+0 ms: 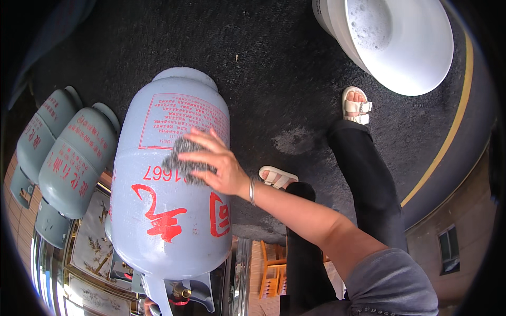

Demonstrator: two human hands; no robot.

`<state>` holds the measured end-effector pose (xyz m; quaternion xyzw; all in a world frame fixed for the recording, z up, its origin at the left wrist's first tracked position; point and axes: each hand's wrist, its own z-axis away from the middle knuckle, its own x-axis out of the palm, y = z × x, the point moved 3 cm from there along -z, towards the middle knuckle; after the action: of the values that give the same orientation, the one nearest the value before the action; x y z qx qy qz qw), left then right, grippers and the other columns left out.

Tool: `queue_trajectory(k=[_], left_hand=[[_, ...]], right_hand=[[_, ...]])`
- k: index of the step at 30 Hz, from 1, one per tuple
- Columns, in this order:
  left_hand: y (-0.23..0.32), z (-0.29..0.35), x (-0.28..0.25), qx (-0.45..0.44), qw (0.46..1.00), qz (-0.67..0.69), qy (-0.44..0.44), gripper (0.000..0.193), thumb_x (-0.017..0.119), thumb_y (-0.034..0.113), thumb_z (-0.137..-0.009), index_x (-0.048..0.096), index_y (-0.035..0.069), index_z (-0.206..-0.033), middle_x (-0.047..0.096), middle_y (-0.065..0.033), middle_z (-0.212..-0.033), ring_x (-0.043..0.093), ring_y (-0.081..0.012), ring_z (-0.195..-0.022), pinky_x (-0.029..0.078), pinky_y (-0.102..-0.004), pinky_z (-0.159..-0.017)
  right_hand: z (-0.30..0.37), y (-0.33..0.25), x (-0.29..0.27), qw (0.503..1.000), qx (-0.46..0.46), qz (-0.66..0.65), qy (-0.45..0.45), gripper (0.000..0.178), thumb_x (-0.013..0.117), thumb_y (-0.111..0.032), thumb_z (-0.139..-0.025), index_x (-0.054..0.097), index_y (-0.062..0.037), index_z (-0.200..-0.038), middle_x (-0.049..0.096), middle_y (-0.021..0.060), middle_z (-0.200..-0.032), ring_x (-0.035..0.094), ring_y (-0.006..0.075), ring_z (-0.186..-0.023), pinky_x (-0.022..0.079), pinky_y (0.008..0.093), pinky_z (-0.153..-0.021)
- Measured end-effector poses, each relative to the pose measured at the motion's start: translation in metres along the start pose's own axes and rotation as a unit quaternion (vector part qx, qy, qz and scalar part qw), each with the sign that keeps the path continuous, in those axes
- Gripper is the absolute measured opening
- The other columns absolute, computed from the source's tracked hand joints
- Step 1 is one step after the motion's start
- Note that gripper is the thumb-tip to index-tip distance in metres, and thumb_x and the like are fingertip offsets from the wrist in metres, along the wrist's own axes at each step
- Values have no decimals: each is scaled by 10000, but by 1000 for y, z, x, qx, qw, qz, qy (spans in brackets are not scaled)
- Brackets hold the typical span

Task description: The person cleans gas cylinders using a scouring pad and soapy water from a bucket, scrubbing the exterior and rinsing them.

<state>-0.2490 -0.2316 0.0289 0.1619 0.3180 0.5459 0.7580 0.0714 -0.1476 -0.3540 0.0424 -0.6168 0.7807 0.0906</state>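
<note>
A large pale grey-blue gas cylinder (147,210) with red markings stands before me, its collar and brass valve (182,292) toward the bottom of the picture. My right hand (224,166) presses a dark grey fuzzy rag (182,155) against the cylinder's side, the fingers spread over it and hooked at its edge. At the lower left, part of my left hand (149,307) shows at the cylinder's collar (158,295), its fingers curled round the rim. Most of that hand is hidden behind the collar.
Two more grey-green gas cylinders (79,163) stand to the left. At the upper right is a white bucket (416,47) with foamy water. My feet in pale sandals (357,108) are on dark asphalt (274,68). A yellow line (440,152) curves along the right; wooden chairs (271,274) appear below.
</note>
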Motion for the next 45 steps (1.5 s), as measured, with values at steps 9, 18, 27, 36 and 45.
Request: queue_trajectory(k=[9, 18, 27, 36, 45], left_hand=[[46, -12, -47, -48, 992, 119, -19, 154, 466, 180, -918, 599, 111, -881, 634, 51, -819, 504, -134, -775, 378, -341, -734], [55, -28, 19, -69, 970, 184, -140, 132, 465, 6, -811, 528, -70, -899, 581, -165, -871, 634, -263, -779, 592, -365, -754], [68, -37, 68, 35, 961, 125, -245, 197, 418, 52, -911, 454, -133, -965, 583, -229, -935, 651, -306, -815, 597, -355, -792], [61, -30, 118, 170, 951, 87, -242, 133, 393, 40, -920, 407, -93, -926, 495, -152, -822, 561, -249, -733, 586, -458, -863], [-44, 105, 92, 569, 603, -420, -369, 796, 673, 602, -794, 431, 7, -1263, 520, -150, -1236, 510, -339, -1222, 404, -539, -1033]], right_hand=[[69, -60, 30, 992, 101, -52, 48, 411, 676, -240, -833, 639, -210, -1241, 376, 148, -1480, 286, 345, -1411, 159, 583, -1141], [-42, -3, 4, 984, 108, 29, 140, 348, 665, -290, -851, 661, -160, -1174, 454, 186, -1388, 448, 376, -1259, 335, 454, -1080], [-40, -104, 38, 997, -37, 66, 33, 332, 664, -365, -831, 693, -208, -1122, 536, 140, -1328, 478, 350, -1240, 331, 482, -1058], [74, -181, 57, 978, -118, 163, 54, 361, 718, -274, -792, 684, -185, -1140, 481, 190, -1366, 476, 380, -1248, 394, 465, -1026], [-37, -177, 19, 990, -87, 92, 58, 421, 694, -346, -796, 652, -199, -1189, 477, 136, -1383, 464, 375, -1254, 358, 480, -1057]])
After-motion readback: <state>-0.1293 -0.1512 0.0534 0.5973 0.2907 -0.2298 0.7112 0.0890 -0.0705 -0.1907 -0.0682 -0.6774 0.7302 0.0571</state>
